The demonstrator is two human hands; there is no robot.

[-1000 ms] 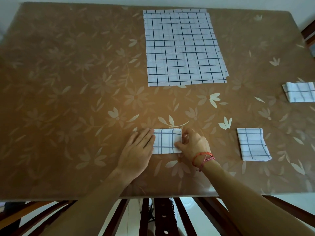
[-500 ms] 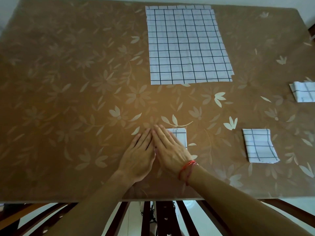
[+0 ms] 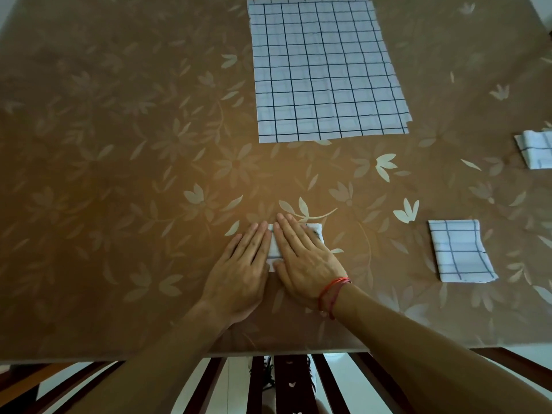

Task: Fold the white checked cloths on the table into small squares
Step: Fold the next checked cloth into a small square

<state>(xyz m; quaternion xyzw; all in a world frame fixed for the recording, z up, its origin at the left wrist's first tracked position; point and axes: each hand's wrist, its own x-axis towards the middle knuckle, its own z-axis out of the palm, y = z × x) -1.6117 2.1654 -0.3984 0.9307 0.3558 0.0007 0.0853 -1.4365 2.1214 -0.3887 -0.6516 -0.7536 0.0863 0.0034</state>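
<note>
A small folded white checked cloth [image 3: 316,231] lies near the table's front edge, mostly hidden under my hands. My right hand [image 3: 304,258] lies flat on top of it, fingers together and stretched out. My left hand [image 3: 242,270] rests flat beside it on the left, fingertips touching the cloth's left edge. A large unfolded checked cloth [image 3: 325,70] is spread flat at the far middle of the table. One folded checked square [image 3: 460,252] sits to the right, and another folded cloth [image 3: 536,149] is at the right edge of view.
The table [image 3: 119,174] wears a brown cover with a pale flower pattern. Dark wooden chair slats [image 3: 286,383] show below the front edge, over a light floor.
My right hand folded the right half of the small cloth over to the left and laid itself flat on it. My left hand stayed at the cloth's left edge. The view came closer.
</note>
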